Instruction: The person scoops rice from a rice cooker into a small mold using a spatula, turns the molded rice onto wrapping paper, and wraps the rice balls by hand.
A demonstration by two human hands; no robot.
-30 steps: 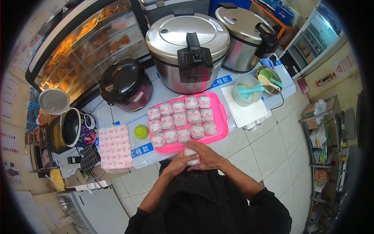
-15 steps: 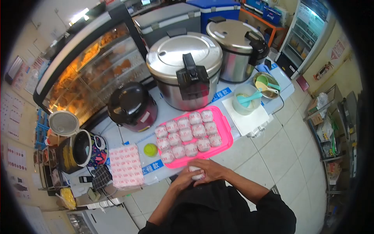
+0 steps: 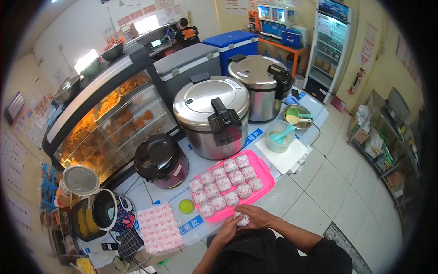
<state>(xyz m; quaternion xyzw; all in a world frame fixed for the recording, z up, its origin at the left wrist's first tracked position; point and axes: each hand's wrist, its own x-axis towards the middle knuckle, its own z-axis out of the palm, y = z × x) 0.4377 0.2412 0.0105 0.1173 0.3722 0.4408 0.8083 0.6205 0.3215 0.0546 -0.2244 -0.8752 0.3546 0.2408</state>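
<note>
Between my two hands is a paper-wrapped ball [image 3: 243,220], white with red print. My left hand [image 3: 229,228] closes on it from the left, and my right hand [image 3: 255,216] wraps over its top and right side. Just beyond my hands lies a pink tray [image 3: 266,172] bearing rows of similar wrapped balls [image 3: 223,183]. A stack of printed wrapping paper [image 3: 159,228] rests on the table to the left, and a small lime-green cup [image 3: 186,206] sits between the stack and the tray.
Two large steel rice cookers [image 3: 211,102] stand behind the tray, with a dark smaller cooker [image 3: 160,157] to the left. A lit glass food case [image 3: 114,109] is behind that. On the right is a tub with a turquoise scoop [image 3: 279,139]. Another person [image 3: 186,34] is at the far back.
The view has tilted up, so the table appears lower and more of the back room shows. My hands still hold the wrapped ball by the tray's near edge.
</note>
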